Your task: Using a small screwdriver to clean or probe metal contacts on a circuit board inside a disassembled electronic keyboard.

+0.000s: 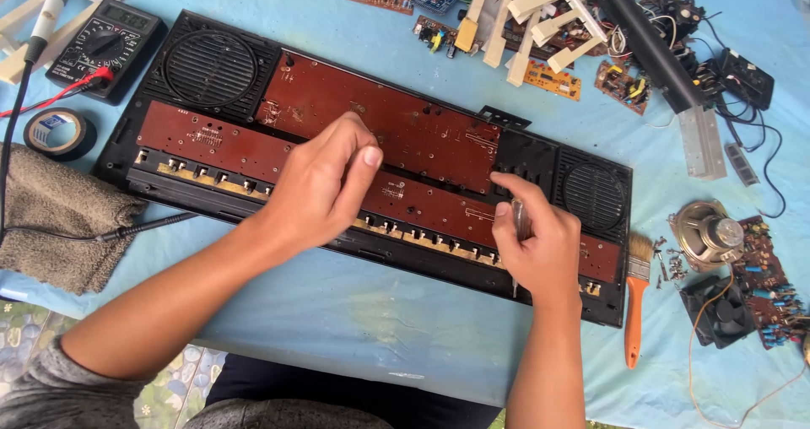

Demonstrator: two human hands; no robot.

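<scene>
Over brown circuit board [380, 125]: left hand [325, 188] fingers pressed together above it; right hand [540, 243] fingers pinching screwdriver [521, 226].

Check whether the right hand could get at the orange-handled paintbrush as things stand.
Probably yes: the paintbrush lies in the open on the blue cloth just beside the right hand, nothing between them, though that hand already grips a slim tool.

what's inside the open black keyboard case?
Inside the black keyboard case: two reddish-brown circuit boards, a round speaker grille at each end, a row of key contacts along the front. The left hand and right hand cover the middle section.
</scene>
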